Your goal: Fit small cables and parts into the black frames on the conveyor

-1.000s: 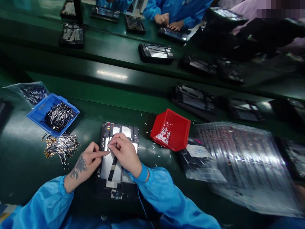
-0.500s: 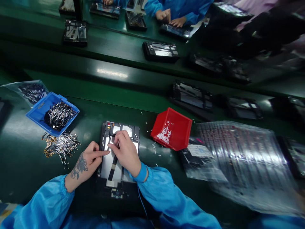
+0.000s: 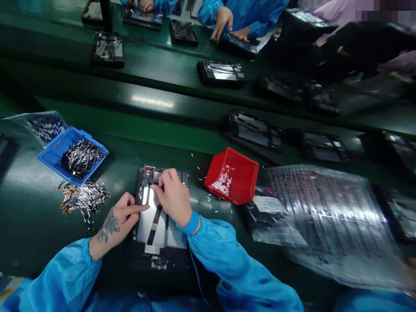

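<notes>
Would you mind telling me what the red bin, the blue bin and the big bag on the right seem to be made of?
The red bin and the blue bin look like moulded rigid plastic: even colour, thin walls, a dull sheen. The big bag seems to be thin clear plastic film, since it is see-through, creased and throws bright glare. The view is blurred there, so that stays a guess.

Blue bin (image 3: 55,151) w/ connectors, loose pile (image 3: 82,198) beside; red bin (image 3: 232,175), plastic sheets (image 3: 328,216) right.

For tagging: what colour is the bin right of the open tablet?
Red bin, clearest in the head view.
</notes>
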A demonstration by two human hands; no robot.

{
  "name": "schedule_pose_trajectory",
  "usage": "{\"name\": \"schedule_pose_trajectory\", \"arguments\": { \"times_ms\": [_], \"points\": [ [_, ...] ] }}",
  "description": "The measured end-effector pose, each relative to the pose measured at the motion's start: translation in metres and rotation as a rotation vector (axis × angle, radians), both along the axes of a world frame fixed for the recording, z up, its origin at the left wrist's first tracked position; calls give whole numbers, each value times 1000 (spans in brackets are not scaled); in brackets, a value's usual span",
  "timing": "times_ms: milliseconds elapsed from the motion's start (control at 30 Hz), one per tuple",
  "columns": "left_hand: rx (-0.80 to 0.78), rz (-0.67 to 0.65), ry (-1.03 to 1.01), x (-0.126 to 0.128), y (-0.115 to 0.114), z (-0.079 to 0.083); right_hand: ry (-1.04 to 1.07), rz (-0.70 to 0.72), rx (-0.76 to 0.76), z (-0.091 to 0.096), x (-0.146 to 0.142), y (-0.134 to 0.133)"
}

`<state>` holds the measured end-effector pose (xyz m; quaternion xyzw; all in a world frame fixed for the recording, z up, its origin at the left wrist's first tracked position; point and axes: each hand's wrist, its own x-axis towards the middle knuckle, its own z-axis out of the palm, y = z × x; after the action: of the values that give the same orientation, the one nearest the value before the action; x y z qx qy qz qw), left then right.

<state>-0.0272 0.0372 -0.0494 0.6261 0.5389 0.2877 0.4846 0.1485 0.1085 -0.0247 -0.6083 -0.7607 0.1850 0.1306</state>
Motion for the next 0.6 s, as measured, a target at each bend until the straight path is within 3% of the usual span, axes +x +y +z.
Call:
{"name": "schedule_pose_trajectory", "arguments": {
  "times_ms": [200,300,367,433,600],
  "points": [
    [-147,55,-143,-4,1,-2,105,43,44,8,10,-10],
    [-185,99,-187,-5,0,-2,104,264,116,13,18,-37],
    [-174,140,-185,-4,-2,-1,17,469,160,12,21,-56],
    [-157,179,-172,-2,-4,-2,-79,588,191,6,21,-69],
    [-106,237,-175,-3,-13,-7,-154,587,179,-9,17,-75]
  ]
}}
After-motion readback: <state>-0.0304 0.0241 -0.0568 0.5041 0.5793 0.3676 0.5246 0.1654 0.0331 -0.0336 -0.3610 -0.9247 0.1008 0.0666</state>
